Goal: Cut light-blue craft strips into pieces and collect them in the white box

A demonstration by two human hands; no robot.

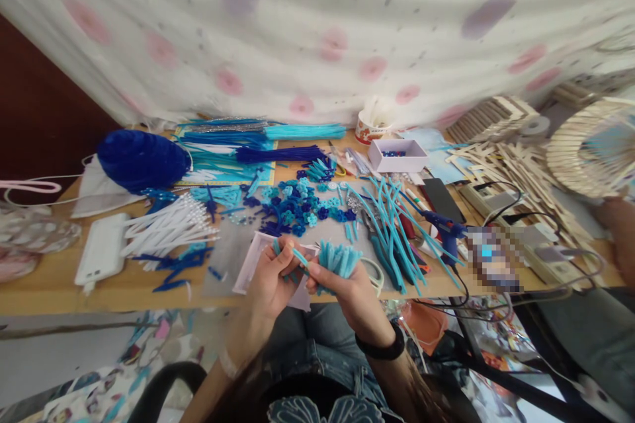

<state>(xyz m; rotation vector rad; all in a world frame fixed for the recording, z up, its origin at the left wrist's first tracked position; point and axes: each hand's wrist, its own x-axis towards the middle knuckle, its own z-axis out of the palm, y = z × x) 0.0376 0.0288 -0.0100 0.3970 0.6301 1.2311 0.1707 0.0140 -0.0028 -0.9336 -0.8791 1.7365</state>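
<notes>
Near the front edge of the table, my right hand is closed round a bundle of short light-blue pipe cleaners. My left hand pinches a light-blue pipe cleaner that reaches across to the right thumb. Under the left hand lies a pale open box, partly hidden by it. Just beyond both hands is a pile of blue and turquoise pipe-cleaner flowers. Long turquoise pipe cleaners lie to the right, over pliers.
A blue glue gun, a dark phone and a power strip with cables lie right. White bead-tipped stems, a power bank and a dark-blue bundle are left. Another person's hand is at the far right.
</notes>
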